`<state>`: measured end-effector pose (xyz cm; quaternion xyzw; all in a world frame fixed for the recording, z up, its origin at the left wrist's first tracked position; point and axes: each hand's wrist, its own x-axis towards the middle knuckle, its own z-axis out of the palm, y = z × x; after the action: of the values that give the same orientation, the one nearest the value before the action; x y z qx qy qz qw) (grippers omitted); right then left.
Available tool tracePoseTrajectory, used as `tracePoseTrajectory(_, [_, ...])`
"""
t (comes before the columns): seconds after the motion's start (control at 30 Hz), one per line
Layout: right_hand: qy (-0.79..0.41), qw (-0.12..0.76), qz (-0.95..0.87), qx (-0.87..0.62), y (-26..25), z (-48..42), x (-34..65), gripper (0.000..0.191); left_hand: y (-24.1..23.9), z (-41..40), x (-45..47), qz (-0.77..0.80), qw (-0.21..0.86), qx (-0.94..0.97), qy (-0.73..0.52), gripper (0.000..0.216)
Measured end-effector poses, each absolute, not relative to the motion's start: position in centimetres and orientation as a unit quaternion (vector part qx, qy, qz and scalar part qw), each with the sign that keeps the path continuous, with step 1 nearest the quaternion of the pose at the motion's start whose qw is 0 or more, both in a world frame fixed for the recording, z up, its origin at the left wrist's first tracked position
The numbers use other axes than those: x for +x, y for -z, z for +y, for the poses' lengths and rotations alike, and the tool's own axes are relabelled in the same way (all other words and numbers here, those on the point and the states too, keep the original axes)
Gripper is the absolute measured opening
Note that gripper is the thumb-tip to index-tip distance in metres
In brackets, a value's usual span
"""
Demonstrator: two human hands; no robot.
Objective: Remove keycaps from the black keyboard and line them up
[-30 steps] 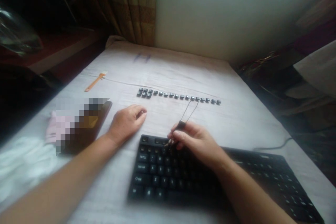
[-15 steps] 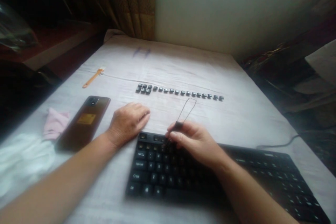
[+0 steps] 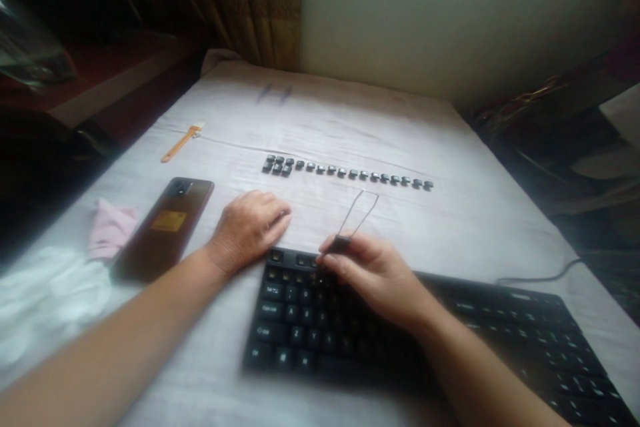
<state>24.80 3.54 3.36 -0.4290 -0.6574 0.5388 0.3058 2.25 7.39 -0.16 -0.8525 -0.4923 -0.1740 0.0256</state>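
A wire keycap puller is pinched in my right hand, its dark grip between thumb and fingers. One wire loop points up and away; the lower end reaches the upper-left rows of a black keyboard, where blur and my fingers hide the contact. Along the keyboard's top left, several key positions lack their caps. My left hand rests on the cloth just beyond the keyboard's left corner, fingers curled and thumb against them; whatever is inside is hidden. Beyond both hands, several removed keycaps lie in a row, doubled at its left end.
Left of my left hand lie a brown phone, a pink cloth and a whitish cloth. A brush with an orange handle lies farther back. The keyboard's cable runs off right across the white sheet.
The view has shifted slightly, moving everything a little to the right in the picture. Both hands keep nearly the same pose, and the puller's upper loop has tilted slightly.
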Motion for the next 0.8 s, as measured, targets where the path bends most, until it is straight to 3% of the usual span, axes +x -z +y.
tracePoseTrajectory(0.4, [-0.357, 0.297, -0.803, -0.374, -3.27, 2.96, 24.44, 0.008, 0.10, 7.33, 2.24, -0.495, 0.023, -0.851, 0.176, 0.018])
tracePoseTrajectory(0.8, [-0.289, 0.286, -0.850, -0.334, -3.40, 2.51, 24.04, 0.007, -0.09, 7.22, 2.43, -0.494, 0.029, -0.851, 0.178, 0.015])
